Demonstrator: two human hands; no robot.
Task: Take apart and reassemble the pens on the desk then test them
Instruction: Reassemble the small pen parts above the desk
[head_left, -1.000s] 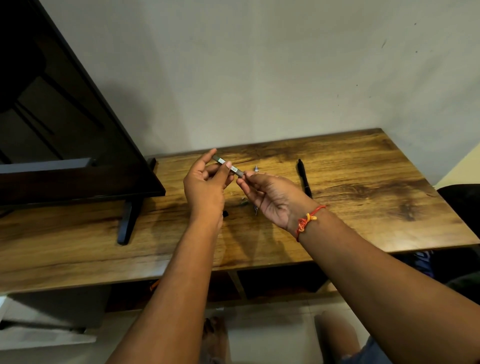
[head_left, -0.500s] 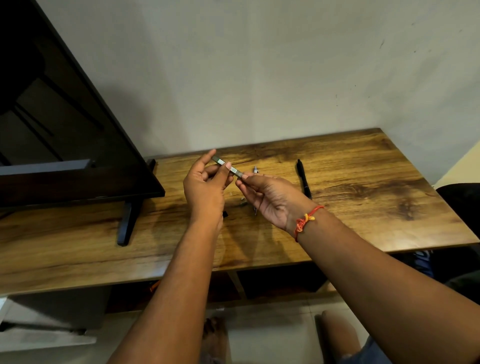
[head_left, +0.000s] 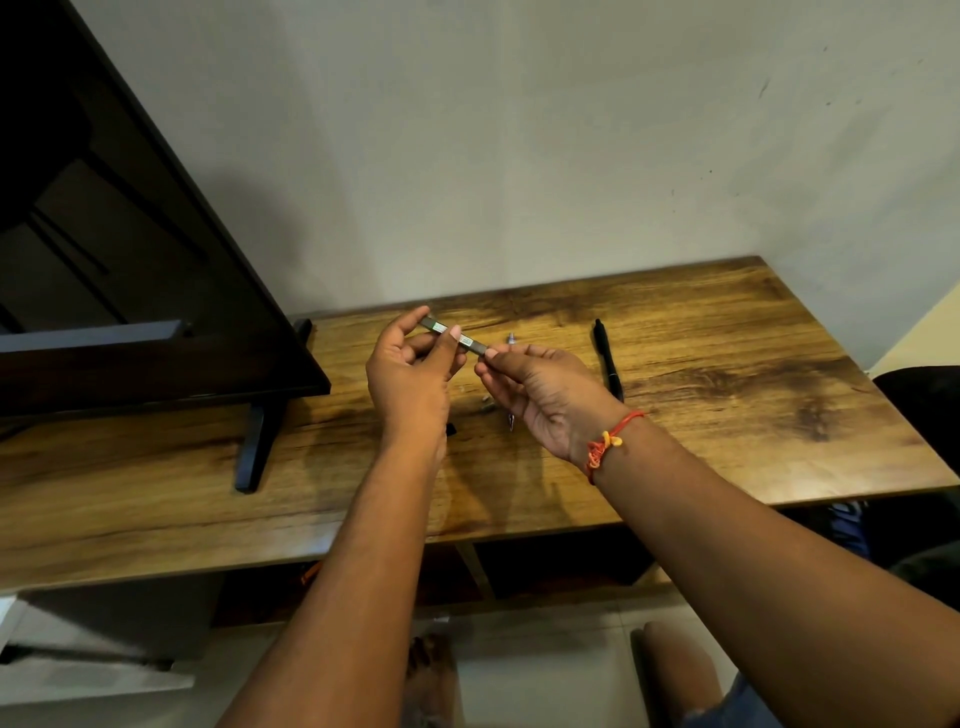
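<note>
As the pen barrel (head_left: 470, 343) is pinched by left hand (head_left: 410, 379) and right hand (head_left: 545, 395) mid-assembly, aligned twisting seems called for.

Dim, warm indoor light, fairly even. Soft forearm shadows fall on worktop (head_left: 701, 374) beneath both hands. Broad grey shadow on wall (head_left: 519, 130) behind dark screen (head_left: 104, 260). Faint sheen on wood grain, no harsh glare. Wide-angle bending at edges. Focus slightly soft throughout; small parts indistinct.
</note>
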